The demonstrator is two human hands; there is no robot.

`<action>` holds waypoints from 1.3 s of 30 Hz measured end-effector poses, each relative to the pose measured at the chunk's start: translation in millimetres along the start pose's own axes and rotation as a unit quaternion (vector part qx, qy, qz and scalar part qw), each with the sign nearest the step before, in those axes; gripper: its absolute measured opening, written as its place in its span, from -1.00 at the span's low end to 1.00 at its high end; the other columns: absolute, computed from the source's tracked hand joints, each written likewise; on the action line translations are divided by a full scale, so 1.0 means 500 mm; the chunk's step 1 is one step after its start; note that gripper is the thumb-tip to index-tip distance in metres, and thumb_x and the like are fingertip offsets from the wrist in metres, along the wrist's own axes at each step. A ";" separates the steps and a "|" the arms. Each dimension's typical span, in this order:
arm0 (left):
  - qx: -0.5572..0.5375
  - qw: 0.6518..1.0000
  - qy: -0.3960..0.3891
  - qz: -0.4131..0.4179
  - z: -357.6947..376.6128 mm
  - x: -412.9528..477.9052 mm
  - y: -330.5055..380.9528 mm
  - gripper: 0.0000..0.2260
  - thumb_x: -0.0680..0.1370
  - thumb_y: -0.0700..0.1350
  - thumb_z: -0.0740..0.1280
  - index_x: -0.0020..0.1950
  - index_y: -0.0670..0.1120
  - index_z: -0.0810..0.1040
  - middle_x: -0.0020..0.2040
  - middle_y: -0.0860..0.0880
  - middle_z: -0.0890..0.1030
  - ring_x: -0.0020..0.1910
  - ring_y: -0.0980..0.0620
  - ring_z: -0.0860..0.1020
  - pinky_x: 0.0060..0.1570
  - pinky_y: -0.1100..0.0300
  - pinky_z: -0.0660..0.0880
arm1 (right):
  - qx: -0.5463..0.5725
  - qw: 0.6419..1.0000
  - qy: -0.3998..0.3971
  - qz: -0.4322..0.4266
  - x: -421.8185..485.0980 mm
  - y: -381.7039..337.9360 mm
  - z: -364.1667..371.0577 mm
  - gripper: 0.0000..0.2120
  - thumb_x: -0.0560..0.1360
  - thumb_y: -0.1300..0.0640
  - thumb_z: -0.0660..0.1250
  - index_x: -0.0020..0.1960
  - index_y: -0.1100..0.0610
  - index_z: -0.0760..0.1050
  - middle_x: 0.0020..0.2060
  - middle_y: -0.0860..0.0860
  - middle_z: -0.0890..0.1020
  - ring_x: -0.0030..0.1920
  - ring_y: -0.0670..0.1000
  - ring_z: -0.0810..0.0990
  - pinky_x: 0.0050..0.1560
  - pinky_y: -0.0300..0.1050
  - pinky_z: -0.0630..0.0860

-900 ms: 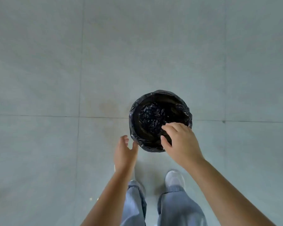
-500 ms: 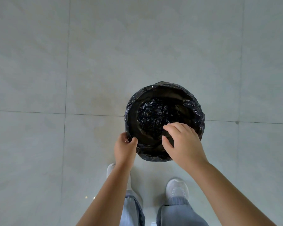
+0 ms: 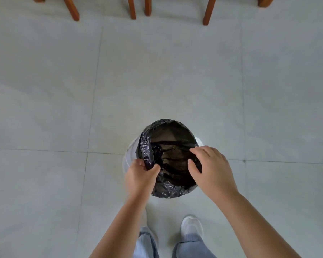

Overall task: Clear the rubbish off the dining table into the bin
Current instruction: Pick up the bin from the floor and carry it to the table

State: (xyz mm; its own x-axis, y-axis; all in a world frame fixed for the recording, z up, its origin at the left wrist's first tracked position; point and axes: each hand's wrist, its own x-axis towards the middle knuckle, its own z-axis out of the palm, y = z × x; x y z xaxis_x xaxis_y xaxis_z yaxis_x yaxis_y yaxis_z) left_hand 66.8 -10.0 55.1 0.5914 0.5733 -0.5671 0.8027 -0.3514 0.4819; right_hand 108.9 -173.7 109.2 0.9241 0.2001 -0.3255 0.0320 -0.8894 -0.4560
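A white bin [image 3: 128, 155] lined with a black plastic bag [image 3: 168, 138] stands on the floor right in front of my feet. My left hand [image 3: 140, 175] pinches the bag's edge at the bin's near left rim and pulls it inward, so the white wall shows there. My right hand [image 3: 211, 168] hovers over the near right rim with fingers curled and apart, holding nothing I can see. The inside of the bag looks dark, with only crumpled plastic showing. No dining table top or rubbish is in view.
Grey floor tiles [image 3: 175, 81] spread all around the bin. Several brown wooden furniture legs [image 3: 74, 10] stand along the top edge. My white shoes [image 3: 191, 227] and light trouser legs are just behind the bin.
My left hand has closed on the bag's edge and tugged it off the left rim, baring the white bin wall. The view has tilted up, bringing the wooden legs into sight.
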 end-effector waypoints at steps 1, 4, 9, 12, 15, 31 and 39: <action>-0.007 1.000 0.009 0.010 -0.028 -0.016 0.028 -0.69 0.28 -0.05 0.38 -0.42 -0.05 0.22 -0.57 0.09 0.26 -0.57 0.09 0.25 -0.64 0.31 0.16 | 0.001 1.000 0.009 0.001 -0.006 -0.014 -0.037 -0.74 0.44 0.11 0.27 0.11 0.13 0.49 0.06 0.04 0.60 0.08 0.12 0.50 0.10 -0.04 0.38; -0.021 0.999 0.028 0.041 -0.107 -0.067 0.106 -0.64 0.28 -0.05 0.39 -0.42 -0.05 0.18 -0.56 0.08 0.23 -0.57 0.09 0.21 -0.63 0.29 0.17 | 0.007 0.999 0.044 -0.002 -0.034 -0.058 -0.139 -0.73 0.44 0.11 0.27 0.12 0.14 0.49 0.08 0.05 0.59 0.10 0.12 0.50 0.13 -0.02 0.38; -0.094 0.989 0.035 0.111 -0.235 -0.170 0.231 -0.60 0.32 -0.02 0.43 -0.38 -0.05 0.18 -0.51 0.10 0.22 -0.60 0.16 0.23 -0.59 0.32 0.18 | 0.043 0.991 0.126 -0.010 -0.108 -0.137 -0.316 -0.72 0.44 0.15 0.30 0.14 0.18 0.50 0.08 0.09 0.61 0.12 0.12 0.51 0.15 0.03 0.42; -0.147 0.977 0.044 0.145 -0.309 -0.238 0.293 -0.61 0.33 -0.04 0.46 -0.38 -0.05 0.21 -0.50 0.12 0.21 -0.59 0.16 0.20 -0.54 0.28 0.10 | 0.059 0.983 0.173 -0.015 -0.163 -0.181 -0.414 -0.72 0.44 0.16 0.30 0.14 0.18 0.49 0.08 0.10 0.60 0.11 0.11 0.51 0.14 0.00 0.42; -0.182 0.967 0.065 0.166 -0.386 -0.316 0.348 -0.60 0.32 -0.05 0.48 -0.40 0.00 0.22 -0.51 0.13 0.22 -0.60 0.15 0.19 -0.54 0.28 0.10 | 0.074 0.976 0.205 -0.017 -0.218 -0.225 -0.506 -0.71 0.46 0.13 0.28 0.16 0.16 0.48 0.09 0.07 0.59 0.12 0.06 0.48 0.15 -0.13 0.35; -0.235 0.922 0.097 0.292 -0.792 -0.586 0.438 -0.69 0.28 0.06 0.45 -0.31 -0.12 0.42 -0.55 0.17 0.38 -0.53 0.19 0.30 -0.42 0.18 0.30 | 0.014 0.964 0.247 -0.091 -0.441 -0.466 -0.824 -0.70 0.45 0.10 0.29 0.17 0.10 0.48 0.12 0.01 0.58 0.17 0.02 0.47 0.17 -0.20 0.25; -0.288 0.911 0.081 0.285 -0.953 -0.547 0.468 -0.68 0.16 0.15 0.37 -0.33 -0.06 0.43 -0.46 0.04 0.44 -0.46 0.06 0.39 -0.40 0.11 0.35 | 0.021 0.963 0.264 -0.054 -0.438 -0.569 -0.869 -0.69 0.45 0.11 0.29 0.19 0.10 0.47 0.15 0.03 0.56 0.18 0.02 0.45 0.16 -0.17 0.27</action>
State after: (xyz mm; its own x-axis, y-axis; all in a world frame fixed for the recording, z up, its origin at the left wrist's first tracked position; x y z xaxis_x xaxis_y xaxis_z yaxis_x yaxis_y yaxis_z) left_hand 56.3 103.4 641.4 0.8422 0.5383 -0.0320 0.1682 -0.2059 0.9640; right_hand 62.6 -143.1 669.9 0.9813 0.0444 0.1871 0.1340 -0.8556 -0.4999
